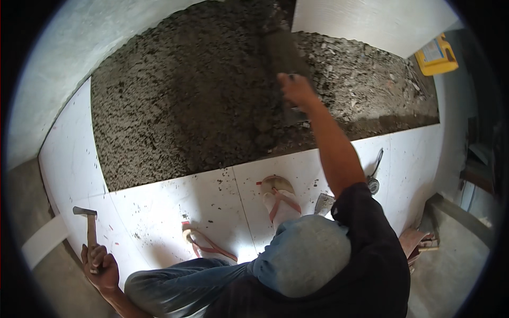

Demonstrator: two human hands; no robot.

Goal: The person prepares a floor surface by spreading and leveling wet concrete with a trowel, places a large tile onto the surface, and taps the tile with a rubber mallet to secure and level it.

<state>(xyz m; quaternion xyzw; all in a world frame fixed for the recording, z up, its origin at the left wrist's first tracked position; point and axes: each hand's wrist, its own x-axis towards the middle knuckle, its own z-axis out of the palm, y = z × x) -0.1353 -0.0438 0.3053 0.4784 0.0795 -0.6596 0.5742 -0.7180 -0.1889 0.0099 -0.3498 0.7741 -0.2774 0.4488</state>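
Observation:
My left hand [101, 267], at the lower left beside my bent knee, is closed round the wooden handle of a hammer [85, 211] held head up. My right arm reaches far forward over a bed of dark, grainy mortar [154, 106]. The right hand [298, 93] is closed on a trowel, its handle mostly hidden by the fingers. The trowel's dark blade [286, 51] is blurred and lies low over the mortar, its contact hard to make out. Around it the mortar is smoother and darker than at the left.
White floor tiles [159, 209] border the mortar. A white panel [366, 21] stands at the far right, near a yellow jug [437, 55]. A tape measure [373, 185] lies right of my arm. A grey metal plate [324, 204] lies partly hidden by my knee. Broken pieces [416, 244] lie lower right.

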